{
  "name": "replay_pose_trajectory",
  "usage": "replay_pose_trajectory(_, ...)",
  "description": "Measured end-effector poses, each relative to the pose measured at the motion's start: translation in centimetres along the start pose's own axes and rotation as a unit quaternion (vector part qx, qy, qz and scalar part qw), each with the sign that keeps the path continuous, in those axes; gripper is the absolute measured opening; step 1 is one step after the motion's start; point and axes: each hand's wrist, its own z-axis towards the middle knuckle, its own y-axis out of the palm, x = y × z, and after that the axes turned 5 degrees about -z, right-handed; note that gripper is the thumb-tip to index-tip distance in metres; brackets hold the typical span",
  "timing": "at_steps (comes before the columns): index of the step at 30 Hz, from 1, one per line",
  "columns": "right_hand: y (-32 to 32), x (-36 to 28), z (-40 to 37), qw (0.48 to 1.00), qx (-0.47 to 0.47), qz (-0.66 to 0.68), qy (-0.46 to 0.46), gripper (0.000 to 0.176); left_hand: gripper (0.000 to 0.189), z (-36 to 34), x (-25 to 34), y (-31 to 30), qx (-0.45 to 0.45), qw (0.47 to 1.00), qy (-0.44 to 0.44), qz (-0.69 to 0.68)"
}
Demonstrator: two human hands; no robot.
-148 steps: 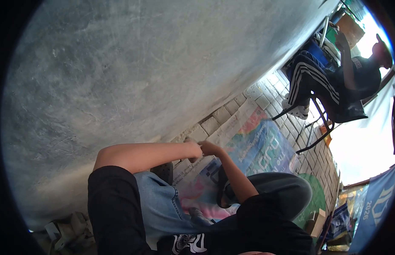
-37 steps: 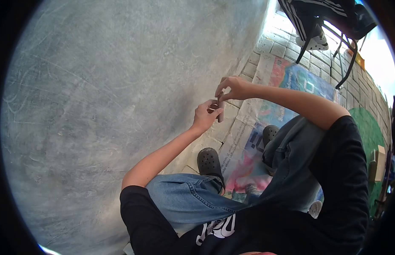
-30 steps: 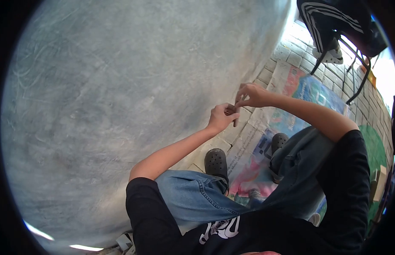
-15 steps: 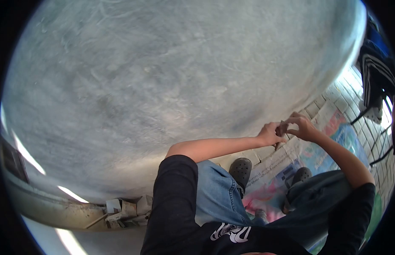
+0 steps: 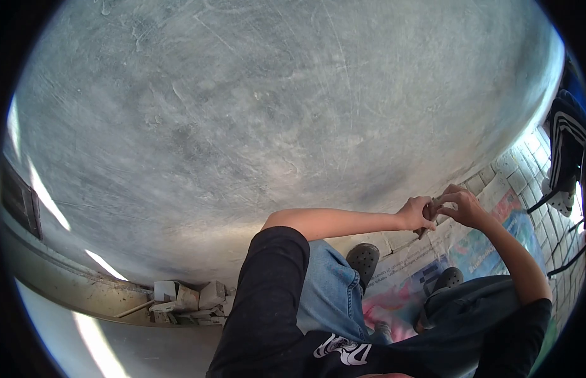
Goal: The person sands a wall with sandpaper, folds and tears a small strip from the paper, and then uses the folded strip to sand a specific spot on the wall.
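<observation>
A small brown object (image 5: 424,231), too small to name, sticks out between my two hands, close to the lower edge of the grey wall (image 5: 242,120). My left hand (image 5: 416,213) is closed round it. On its other side my right hand (image 5: 460,205) bends its fingers and thumb onto the upper end of the same object. The two hands nearly touch. Below them, a colourful printed sheet (image 5: 488,246) covers part of the floor.
Broken blocks and a stick (image 5: 186,299) lie at the lower left, beside a ledge. Dark clogs (image 5: 363,261) are on my feet. At the right edge, striped dark cloth (image 5: 567,129) hangs over thin black legs, above pale paving (image 5: 520,170).
The view has shifted, so both hands appear slightly farther right and lower. The brown object remains between them, and the grip looks much the same.
</observation>
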Motion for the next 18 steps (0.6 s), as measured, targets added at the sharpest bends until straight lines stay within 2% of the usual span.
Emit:
replay_pose_trajectory(4, 0.2, -0.5, 0.0, 1.0, -0.014, -0.004, -0.009, 0.013, 0.033, 0.3, -0.4, 0.0, -0.008, 0.999, -0.045, 0.001)
replay_pose_trajectory(6, 0.4, -1.0, 0.0, 1.0, -0.003, 0.006, 0.017, 0.013, 0.035, 0.2, -0.5, 0.0, -0.013, 0.997, -0.073, -0.008)
replay_pose_trajectory(9, 0.4, -1.1, 0.1, 0.998, -0.003, 0.05, 0.027, 0.013, 0.034, 0.2, -0.9, 0.2, 0.0, 0.999, -0.047, 0.027)
replay_pose_trajectory(11, 0.3, -1.0, 0.2, 0.998, -0.022, 0.041, 0.035, 0.013, 0.034, 0.3, -1.6, 0.3, -0.002, 0.997, 0.006, 0.072)
replay_pose_trajectory(13, 0.2, -1.0, 0.2, 0.998, -0.043, 0.031, 0.042, 0.013, 0.034, 0.0, -1.2, 0.4, 0.003, 0.998, -0.003, 0.063)
replay_pose_trajectory(15, 0.1, -1.1, 0.2, 0.999, -0.037, 0.005, 0.01, 0.012, 0.035, -0.2, -0.9, 0.6, 0.006, 0.998, -0.012, 0.055)
replay_pose_trajectory(18, 0.2, -0.9, 0.2, 0.999, -0.047, -0.011, 0.0, 0.009, 0.035, -0.4, -0.6, 0.7, 0.017, 0.998, 0.026, 0.06)
